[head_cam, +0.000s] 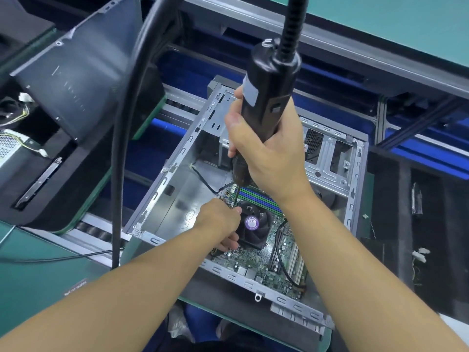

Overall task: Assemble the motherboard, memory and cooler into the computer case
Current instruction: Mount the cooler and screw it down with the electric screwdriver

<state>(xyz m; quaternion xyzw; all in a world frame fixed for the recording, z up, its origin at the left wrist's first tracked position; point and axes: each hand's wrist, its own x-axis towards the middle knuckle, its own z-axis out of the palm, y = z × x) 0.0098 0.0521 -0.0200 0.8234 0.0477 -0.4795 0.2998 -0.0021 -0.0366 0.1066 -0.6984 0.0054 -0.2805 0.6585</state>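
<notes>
An open grey computer case [162,196] lies flat in the middle. Inside it sits the green motherboard [256,265], with green and blue memory slots [256,195] behind the black cooler fan [253,226] with its purple label. My right hand [266,153] is wrapped around a black electric screwdriver [266,85], held upright, its bit tip down at the cooler's far left corner. My left hand [219,221] rests against the cooler's left side, fingers curled at its edge close to the bit. A black cable [279,252] runs across the board.
A second case [76,80] stands tilted at the upper left on a black tray [58,199]. The screwdriver's thick black hose [121,138] hangs down on the left. A roller conveyor [96,232] runs under the cases. Green mat [38,273] lies at lower left.
</notes>
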